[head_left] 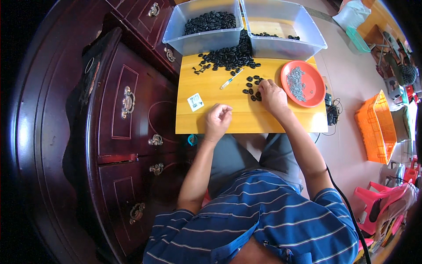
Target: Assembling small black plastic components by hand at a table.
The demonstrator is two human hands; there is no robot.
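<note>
My right hand (272,96) is over a small group of black oval pieces (250,78) on the yellow table. Its fingers are bent and close together, touching the pieces at the group's right side; whatever lies under the fingertips is hidden. Close to the table's front edge, my left hand (218,119) is curled with thumb and fingers together, and I cannot make out what is inside. A large pile of similar black pieces (228,56) spreads across the back of the table. Right of my right hand sits a red-orange plate (317,86) bearing many small grey metal bits (296,83).
Two clear plastic bins (202,42) (288,47) stand at the back, holding black pieces. A thin pen-like stick (231,79) and a white printed card (195,102) lie on the table (189,125). Dark wooden drawers (127,101) border the left; an orange basket (376,127) stands right.
</note>
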